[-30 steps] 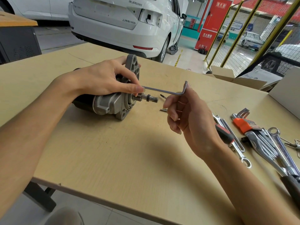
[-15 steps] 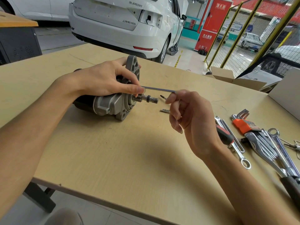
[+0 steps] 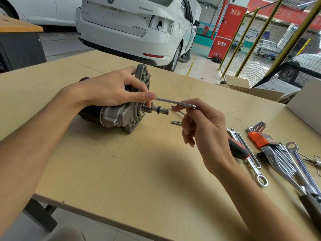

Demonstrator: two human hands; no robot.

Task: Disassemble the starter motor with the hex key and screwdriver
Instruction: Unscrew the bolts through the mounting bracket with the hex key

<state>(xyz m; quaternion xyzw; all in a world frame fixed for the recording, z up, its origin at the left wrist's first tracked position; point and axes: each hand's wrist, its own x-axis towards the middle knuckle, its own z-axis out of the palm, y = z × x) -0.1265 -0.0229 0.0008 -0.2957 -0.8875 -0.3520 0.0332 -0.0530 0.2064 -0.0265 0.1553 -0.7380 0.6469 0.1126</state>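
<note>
Two hands work together: left hand [image 3: 111,89] grips the grey-and-black metal starter motor [image 3: 119,108] mid-surface; right hand [image 3: 199,122] pinches the slim steel hex key [image 3: 175,102], which should sit fully seated before turning

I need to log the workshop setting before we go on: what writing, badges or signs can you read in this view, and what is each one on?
"SUPERB": right side of the white car bootlid.
Chinese characters lower on the bootlid: too blurred to read.
"消火栓": top of the red cabinet.
"灭火器箱": lower on the red cabinet.
Bottom line on the cabinet: blurred.
Orange hex key holder label: too small to read.
Starter motor and hex key: no text visible.
</note>
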